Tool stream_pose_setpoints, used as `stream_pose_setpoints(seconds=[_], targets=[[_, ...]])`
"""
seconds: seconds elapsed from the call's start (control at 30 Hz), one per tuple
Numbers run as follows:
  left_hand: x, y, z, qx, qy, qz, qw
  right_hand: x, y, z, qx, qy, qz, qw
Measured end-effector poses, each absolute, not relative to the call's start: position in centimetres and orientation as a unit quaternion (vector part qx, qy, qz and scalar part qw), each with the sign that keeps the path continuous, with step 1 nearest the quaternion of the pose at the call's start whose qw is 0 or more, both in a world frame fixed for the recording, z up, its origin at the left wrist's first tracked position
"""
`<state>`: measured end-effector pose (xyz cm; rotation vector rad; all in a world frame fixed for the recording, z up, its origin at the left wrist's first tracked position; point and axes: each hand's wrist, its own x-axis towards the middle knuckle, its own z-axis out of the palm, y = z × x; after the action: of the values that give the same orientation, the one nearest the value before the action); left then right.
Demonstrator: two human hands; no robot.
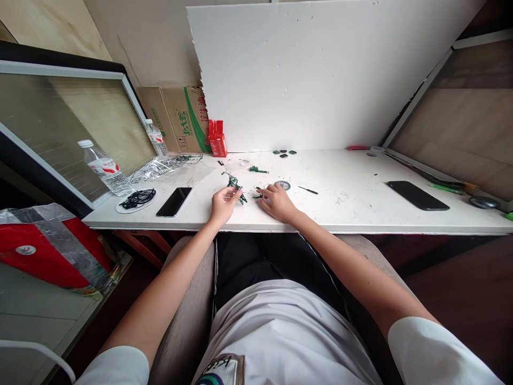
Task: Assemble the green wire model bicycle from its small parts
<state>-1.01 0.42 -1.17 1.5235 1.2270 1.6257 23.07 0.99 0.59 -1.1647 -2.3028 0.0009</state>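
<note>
My left hand (223,206) is closed round a small dark green model bicycle frame (233,182), held just above the white table with its thin handlebar end pointing away from me. My right hand (277,202) rests at the table to the right, its fingertips together at a small green part (257,197); the fingers partly hide that part. Beside the right hand lies a spoked toy wheel (282,185). A thin black screwdriver (308,190) is further right. Beyond both hands sits another green piece (257,169) with a rod.
Left are a phone (174,202), a round white plate (120,207) with black parts, water bottles (105,170) and plastic-wrapped sprues (168,164). A red box (217,141) and carton (180,120) stand behind. Another phone (418,195) lies right. A white foam board (312,75) backs the table.
</note>
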Motion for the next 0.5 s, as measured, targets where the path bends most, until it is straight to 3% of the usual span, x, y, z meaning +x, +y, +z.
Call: stream_pose_setpoints(seconds=[0.5], targets=[[-0.96,0.34,-1.00,0.562,0.452,0.619,0.311,23.01,0.88,0.75,-0.384,-0.854,0.029,0.351]])
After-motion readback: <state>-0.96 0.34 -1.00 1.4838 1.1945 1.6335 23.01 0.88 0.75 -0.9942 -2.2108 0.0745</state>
